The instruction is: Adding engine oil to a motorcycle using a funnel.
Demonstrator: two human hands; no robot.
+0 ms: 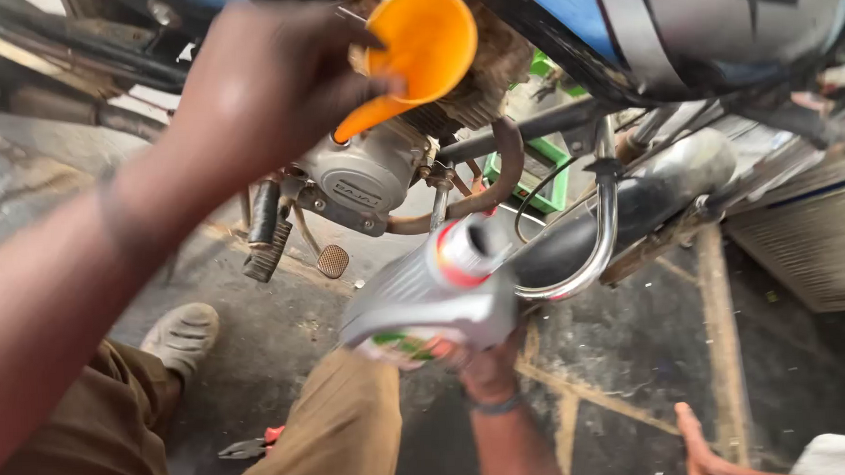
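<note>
Now: left hand [273, 82] at 11 o'clock, fingers closed on orange funnel [414, 53], spout set at engine case [363, 174]. Right hand [480, 363] at 6 o'clock, clamped under grey oil bottle [434, 289], neck up, blurred. Step, likely: funnel seated, pour not begun. Next calls for tipping bottle neck over funnel mouth, funnel held steady.

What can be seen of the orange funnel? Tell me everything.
The orange funnel looks like smooth plastic: a wide round bowl narrowing to a short spout. It is tilted, bowl up and to the right, spout slanting down-left to the top of the grey engine case. The left hand grips the bowl's rim, thumb across the edge. The bowl looks empty.
</note>
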